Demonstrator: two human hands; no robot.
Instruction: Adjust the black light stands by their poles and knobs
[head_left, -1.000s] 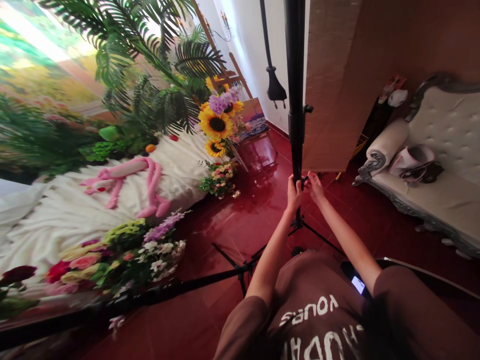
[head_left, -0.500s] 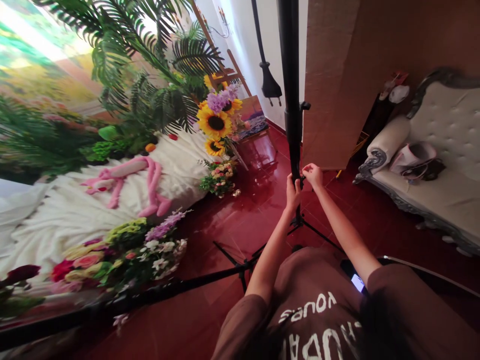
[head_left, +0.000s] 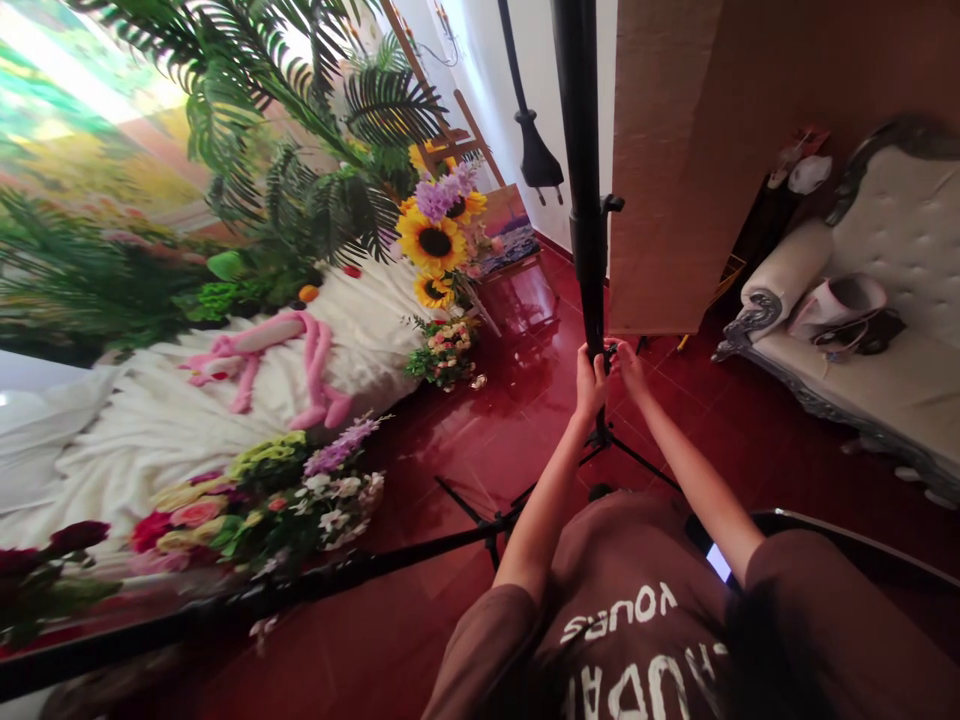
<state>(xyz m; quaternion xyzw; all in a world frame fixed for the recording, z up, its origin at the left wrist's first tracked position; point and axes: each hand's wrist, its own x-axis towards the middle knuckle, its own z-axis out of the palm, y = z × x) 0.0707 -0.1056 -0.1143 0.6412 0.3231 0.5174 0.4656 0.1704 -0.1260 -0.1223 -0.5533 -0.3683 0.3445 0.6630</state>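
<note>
Black, probably metal, the tripod stand point(head_left: 589, 235) rises at twelve o'clock from the wearer. The left hand point(head_left: 590, 386) wraps its lower tube; the right hand point(head_left: 631, 368) bends its fingers to a small knob point(head_left: 611, 351) at three o'clock, pinch unclear. Likely stiff, slick, top-heavy, it suits a firm hold there.

Brown shirt point(head_left: 600, 560): white "YOURS" point(head_left: 619, 615), upside down; larger line point(head_left: 637, 688) partly hidden.
</note>
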